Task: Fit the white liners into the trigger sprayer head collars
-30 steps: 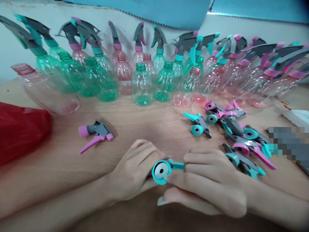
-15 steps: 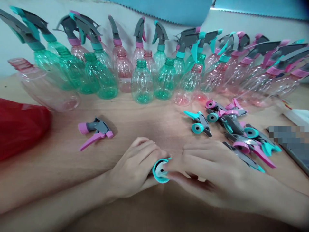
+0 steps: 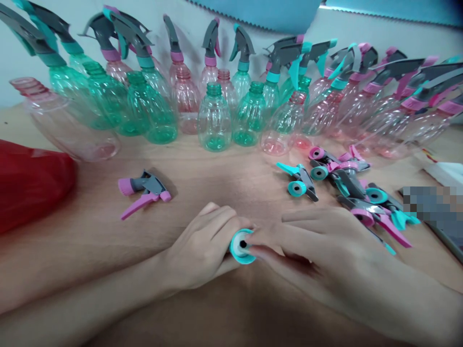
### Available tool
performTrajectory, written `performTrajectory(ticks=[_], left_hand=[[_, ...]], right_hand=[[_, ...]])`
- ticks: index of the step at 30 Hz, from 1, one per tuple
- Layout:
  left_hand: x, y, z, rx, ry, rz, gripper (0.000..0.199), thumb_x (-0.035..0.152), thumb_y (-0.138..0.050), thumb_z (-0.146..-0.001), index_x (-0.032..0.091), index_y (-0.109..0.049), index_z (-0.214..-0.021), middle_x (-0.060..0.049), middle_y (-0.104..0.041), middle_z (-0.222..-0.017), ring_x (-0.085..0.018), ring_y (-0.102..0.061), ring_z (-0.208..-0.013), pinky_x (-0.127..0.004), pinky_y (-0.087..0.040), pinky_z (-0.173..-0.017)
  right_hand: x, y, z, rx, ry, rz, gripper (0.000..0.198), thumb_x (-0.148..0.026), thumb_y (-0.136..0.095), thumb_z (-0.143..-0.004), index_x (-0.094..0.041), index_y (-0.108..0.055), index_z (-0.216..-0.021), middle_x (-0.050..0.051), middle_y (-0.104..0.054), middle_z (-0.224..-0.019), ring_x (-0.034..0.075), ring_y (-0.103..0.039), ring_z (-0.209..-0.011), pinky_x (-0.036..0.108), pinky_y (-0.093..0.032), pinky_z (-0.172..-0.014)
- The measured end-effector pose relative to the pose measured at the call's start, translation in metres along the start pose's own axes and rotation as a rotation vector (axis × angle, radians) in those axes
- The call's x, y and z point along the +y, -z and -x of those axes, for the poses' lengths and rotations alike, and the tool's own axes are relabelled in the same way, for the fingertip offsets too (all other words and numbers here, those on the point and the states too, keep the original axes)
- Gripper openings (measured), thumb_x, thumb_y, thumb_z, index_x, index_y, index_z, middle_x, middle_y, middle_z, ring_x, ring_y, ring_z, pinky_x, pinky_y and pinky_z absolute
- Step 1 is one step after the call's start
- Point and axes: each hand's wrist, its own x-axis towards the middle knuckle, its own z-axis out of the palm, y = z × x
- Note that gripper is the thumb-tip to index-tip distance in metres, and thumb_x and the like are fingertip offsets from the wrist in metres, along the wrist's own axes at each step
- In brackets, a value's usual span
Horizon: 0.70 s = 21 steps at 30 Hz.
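Observation:
My left hand (image 3: 202,248) is wrapped round a trigger spray head (image 3: 236,246), whose teal collar faces up toward me; its grey body is hidden in the fist. Inside the collar lies a white disc with a dark hole in the middle. The thumb and index fingertip of my right hand (image 3: 325,255) press together at the right side of the collar, touching the disc. To the left lies a pink and grey trigger spray head (image 3: 146,187). Several more, pink and teal, form a loose pile (image 3: 349,180) beyond my right hand.
Open-necked bottles, such as a green one (image 3: 214,118), stand across the back. Behind and among them are bottles fitted with spray heads (image 3: 243,58). A pink bottle (image 3: 68,120) leans at the left beside a red bag (image 3: 32,185). A dark flat device (image 3: 439,221) lies far right.
The white disc sat askew, with a dark gap at its left; now it lies more evenly inside the collar. Both hands stay at nearly the same place.

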Motion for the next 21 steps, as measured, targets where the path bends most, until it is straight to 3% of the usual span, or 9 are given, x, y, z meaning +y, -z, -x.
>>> performTrajectory(ticks=[5,9,15,21], left_hand=[[0.001,-0.003,0.003,-0.026,0.010,0.001,0.032,0.035,-0.036,-0.099,0.009,-0.056,-0.095,-0.004,-0.056,-0.073,-0.017,-0.050,-0.065,-0.032,-0.036,-0.059],[0.002,-0.003,0.002,-0.025,0.004,-0.017,0.031,0.033,-0.035,-0.099,0.010,-0.056,-0.095,-0.003,-0.054,-0.071,-0.016,-0.048,-0.062,-0.031,-0.036,-0.058],[0.002,-0.001,0.001,-0.016,-0.020,-0.033,0.032,0.031,-0.032,-0.099,0.012,-0.056,-0.091,-0.004,-0.056,-0.069,-0.017,-0.050,-0.060,-0.032,-0.039,-0.057],[0.001,-0.001,0.000,-0.041,0.005,-0.045,0.038,0.039,-0.031,-0.099,0.010,-0.055,-0.091,-0.007,-0.061,-0.075,-0.018,-0.053,-0.065,-0.032,-0.041,-0.060]], right_hand=[[-0.009,0.001,0.002,-0.011,-0.053,-0.018,0.024,-0.007,-0.049,-0.085,-0.017,-0.060,-0.066,-0.003,-0.056,-0.055,0.011,-0.050,-0.047,0.027,-0.030,-0.045],[-0.014,0.001,0.001,-0.053,-0.096,-0.014,0.023,-0.008,-0.046,-0.086,-0.017,-0.062,-0.074,-0.003,-0.059,-0.057,0.012,-0.054,-0.050,0.025,-0.034,-0.046],[-0.012,-0.001,-0.008,-0.157,-0.033,-0.077,0.017,-0.010,-0.048,-0.087,-0.016,-0.063,-0.080,-0.003,-0.063,-0.066,0.011,-0.057,-0.056,0.024,-0.040,-0.051],[-0.013,0.001,-0.003,0.031,0.026,0.152,0.018,-0.015,-0.051,-0.087,-0.017,-0.061,-0.072,-0.002,-0.056,-0.055,0.014,-0.051,-0.046,0.030,-0.029,-0.043]])
